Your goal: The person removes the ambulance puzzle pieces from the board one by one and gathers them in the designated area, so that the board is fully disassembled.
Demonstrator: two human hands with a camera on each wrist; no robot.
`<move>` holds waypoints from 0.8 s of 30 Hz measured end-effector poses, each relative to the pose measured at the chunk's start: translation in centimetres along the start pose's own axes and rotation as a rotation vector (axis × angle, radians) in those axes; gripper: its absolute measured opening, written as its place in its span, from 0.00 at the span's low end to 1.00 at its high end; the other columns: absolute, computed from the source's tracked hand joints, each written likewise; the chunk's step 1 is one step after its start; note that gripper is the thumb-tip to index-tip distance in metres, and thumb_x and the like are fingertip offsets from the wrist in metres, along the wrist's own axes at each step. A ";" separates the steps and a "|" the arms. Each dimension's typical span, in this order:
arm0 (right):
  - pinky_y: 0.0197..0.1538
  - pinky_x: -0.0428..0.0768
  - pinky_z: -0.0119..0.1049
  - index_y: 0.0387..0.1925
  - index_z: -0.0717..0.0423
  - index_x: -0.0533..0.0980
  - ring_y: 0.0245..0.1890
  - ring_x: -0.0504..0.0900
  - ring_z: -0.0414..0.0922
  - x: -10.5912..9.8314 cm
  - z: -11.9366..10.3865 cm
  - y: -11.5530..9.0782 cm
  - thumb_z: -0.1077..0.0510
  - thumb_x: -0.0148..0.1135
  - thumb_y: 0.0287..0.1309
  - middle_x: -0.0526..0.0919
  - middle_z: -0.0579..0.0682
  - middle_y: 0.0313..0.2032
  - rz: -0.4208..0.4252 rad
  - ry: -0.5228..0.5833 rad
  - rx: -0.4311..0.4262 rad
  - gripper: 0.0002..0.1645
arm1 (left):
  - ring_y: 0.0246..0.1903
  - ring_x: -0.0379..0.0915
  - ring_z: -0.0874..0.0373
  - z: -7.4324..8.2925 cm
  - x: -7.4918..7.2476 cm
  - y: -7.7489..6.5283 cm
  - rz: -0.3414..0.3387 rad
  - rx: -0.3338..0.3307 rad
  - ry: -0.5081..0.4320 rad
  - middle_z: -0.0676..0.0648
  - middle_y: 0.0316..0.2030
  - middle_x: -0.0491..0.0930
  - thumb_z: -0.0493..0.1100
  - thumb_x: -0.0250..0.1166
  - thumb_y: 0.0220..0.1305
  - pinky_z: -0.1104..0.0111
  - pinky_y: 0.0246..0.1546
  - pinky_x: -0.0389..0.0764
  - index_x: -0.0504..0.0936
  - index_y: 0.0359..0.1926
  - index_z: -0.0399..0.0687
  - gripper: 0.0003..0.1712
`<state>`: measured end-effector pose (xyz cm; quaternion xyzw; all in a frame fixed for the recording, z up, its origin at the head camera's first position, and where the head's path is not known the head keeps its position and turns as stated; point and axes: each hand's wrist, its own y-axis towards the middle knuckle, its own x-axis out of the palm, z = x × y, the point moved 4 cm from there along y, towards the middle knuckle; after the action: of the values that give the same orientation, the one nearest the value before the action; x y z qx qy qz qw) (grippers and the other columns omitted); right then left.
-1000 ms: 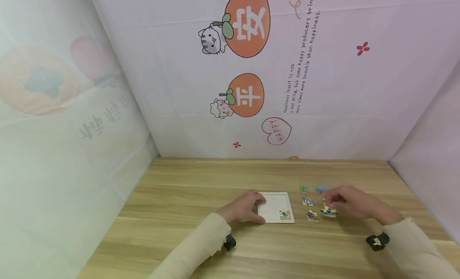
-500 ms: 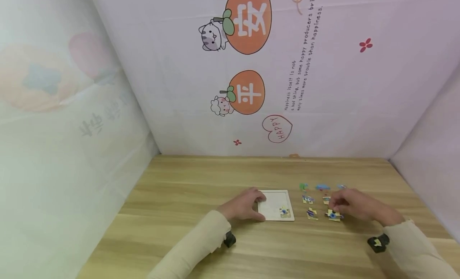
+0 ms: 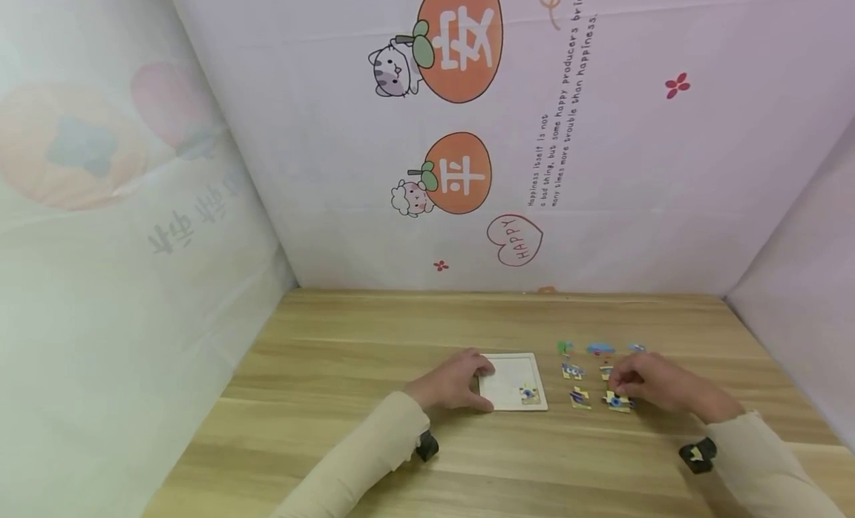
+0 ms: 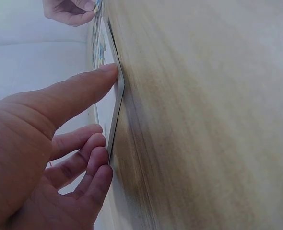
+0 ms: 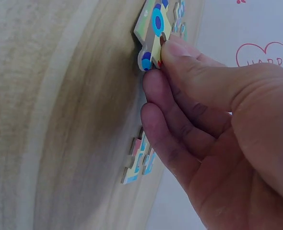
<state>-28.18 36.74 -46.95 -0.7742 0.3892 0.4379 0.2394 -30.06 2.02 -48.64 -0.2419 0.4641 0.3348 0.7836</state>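
My left hand [image 3: 450, 384] holds the left side of a white puzzle tray [image 3: 505, 373]. In the left wrist view, its thumb lies on the tray's rim [image 4: 116, 100] and the fingertips sit at the edge. One yellow and blue puzzle piece [image 3: 530, 393] lies in the tray's near right corner. Over to the right, my right hand [image 3: 657, 384] pinches another puzzle piece [image 5: 157, 28], yellow with a blue ring, between thumb and fingers. The right wrist view has this piece tilted close over the table, partly hidden by the thumb.
Several loose puzzle pieces lie right of the tray, among them a green one [image 3: 564, 347], a blue one [image 3: 600, 348] and a yellow and purple one [image 3: 580, 398]. The wooden table [image 3: 374, 325] meets a printed white cloth wall [image 3: 361, 243] at the back.
My right hand has shifted slightly right and toward me with the pinched puzzle piece, uncovering a loose piece at the back right. My left hand stays on the tray.
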 end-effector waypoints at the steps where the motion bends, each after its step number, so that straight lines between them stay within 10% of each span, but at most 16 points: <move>1: 0.38 0.77 0.28 0.33 0.45 0.84 0.35 0.74 0.28 0.1 0.1 0.0 0.63 0.68 0.65 0.85 0.36 0.34 -0.002 0.002 0.003 0.08 | 0.55 0.75 0.63 0.1 0.0 0.0 0.000 0.000 0.000 0.50 0.57 0.79 0.54 0.81 0.59 0.73 0.63 0.78 0.80 0.65 0.45 0.37; 24: 0.40 0.83 0.28 0.44 0.49 0.86 0.38 0.80 0.30 0.7 -3.8 3.4 0.56 0.71 0.67 0.87 0.40 0.41 -0.010 0.011 -0.019 0.06 | 0.54 0.74 0.64 -0.2 0.3 0.1 -0.010 -0.013 -0.065 0.51 0.55 0.79 0.53 0.81 0.58 0.73 0.61 0.78 0.80 0.65 0.45 0.37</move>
<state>-28.85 31.78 -45.77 -0.7806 0.3826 0.4363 0.2322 -30.15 2.01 -48.96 -0.2382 0.4350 0.3415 0.7983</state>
